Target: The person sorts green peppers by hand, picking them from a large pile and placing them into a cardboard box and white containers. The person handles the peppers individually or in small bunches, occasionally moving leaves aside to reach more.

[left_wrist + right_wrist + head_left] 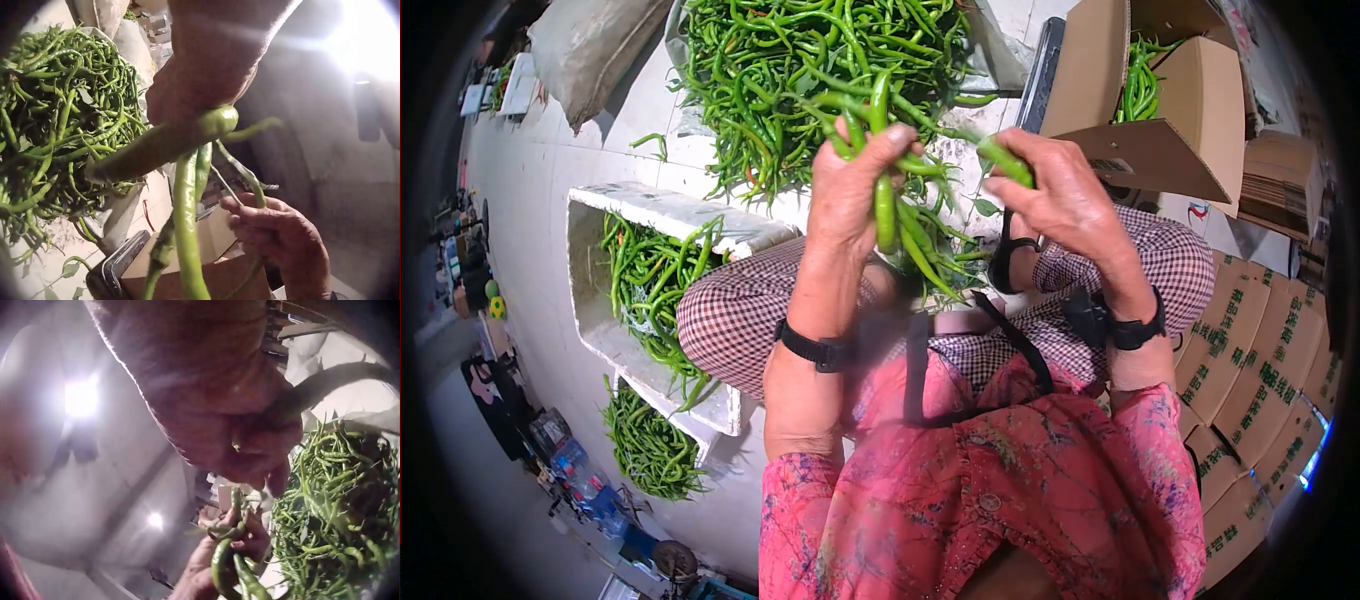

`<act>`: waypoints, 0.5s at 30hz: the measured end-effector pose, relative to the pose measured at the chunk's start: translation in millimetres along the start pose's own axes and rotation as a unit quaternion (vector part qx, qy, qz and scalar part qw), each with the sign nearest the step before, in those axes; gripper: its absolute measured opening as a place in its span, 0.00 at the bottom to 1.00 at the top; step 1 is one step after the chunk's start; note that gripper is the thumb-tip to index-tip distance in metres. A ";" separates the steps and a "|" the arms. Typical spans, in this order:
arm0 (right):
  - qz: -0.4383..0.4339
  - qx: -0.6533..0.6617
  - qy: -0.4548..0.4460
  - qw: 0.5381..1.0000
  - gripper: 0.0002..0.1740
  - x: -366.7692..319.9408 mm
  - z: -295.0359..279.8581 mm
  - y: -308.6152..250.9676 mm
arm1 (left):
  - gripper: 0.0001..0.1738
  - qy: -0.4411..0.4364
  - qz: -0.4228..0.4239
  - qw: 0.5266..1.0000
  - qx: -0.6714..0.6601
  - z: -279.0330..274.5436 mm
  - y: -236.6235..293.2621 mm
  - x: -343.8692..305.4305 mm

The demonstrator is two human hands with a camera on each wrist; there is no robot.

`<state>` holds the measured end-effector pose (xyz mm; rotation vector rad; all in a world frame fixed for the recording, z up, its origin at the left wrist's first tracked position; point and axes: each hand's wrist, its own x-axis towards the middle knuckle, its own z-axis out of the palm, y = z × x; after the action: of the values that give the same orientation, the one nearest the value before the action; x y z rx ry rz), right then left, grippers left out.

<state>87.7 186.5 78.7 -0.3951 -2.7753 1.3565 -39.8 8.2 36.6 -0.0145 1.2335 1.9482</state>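
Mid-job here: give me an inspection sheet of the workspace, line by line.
Surface: pale floor.
Job's things: heap of green peppers; foam box and open cardboard box, both holding peppers.
Clutter: stray pepper on the floor, left of the heap.
Hands: left hand grips a bunch of peppers; right hand pinches one pepper.
Cables: nothing seen.
Surroundings: sack left of the heap; printed cardboard at right; far-left items too blurred to tell.

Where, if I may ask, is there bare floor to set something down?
The floor is bare left of the white box by the left knee, and, but for stray peppers, between it and the pepper pile. It's crowded around the left hand and right hand.
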 end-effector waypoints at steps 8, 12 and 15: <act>0.180 0.448 0.015 0.876 0.14 2.6 -35.8 14.5 | 0.21 -0.072 0.008 0.986 -0.149 -3.0 -0.8 1.1; 0.192 0.526 -0.025 0.828 0.15 0.4 -11.9 12.7 | 0.26 -0.116 0.004 0.982 -0.149 5.5 -1.5 -1.1; 0.207 0.524 -0.060 0.824 0.16 -0.9 -1.4 2.0 | 0.27 -0.140 0.005 0.982 -0.126 12.0 -2.1 -5.9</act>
<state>89.2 188.5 78.1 -0.8373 -1.5756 2.7449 -29.8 14.0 43.7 0.1309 0.8016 2.0234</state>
